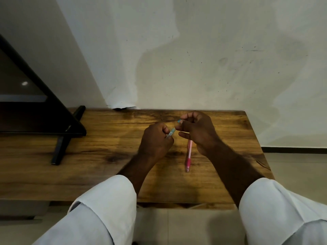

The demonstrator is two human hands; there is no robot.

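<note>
Slanting away rightward, teal pen (pixel 170 134) is clamped in left hand (pixel 155 138); right hand (pixel 196 131) pinches teal cap (pixel 179 120).

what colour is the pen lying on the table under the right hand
Pink, seen in the head view: the pen lies on the wooden table.

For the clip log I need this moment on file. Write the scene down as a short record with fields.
surface: brown wood-grain table against a white wall
left hand: grips the slim teal plastic pen by its barrel
right hand: pinches that pen's far teal end; whether it is pulled off, cannot tell
lying loose: slim pink plastic pen, flat on the table, top end under the right hand
left of hands: black framed screen on a stand
sleeves: white sleeves
</note>
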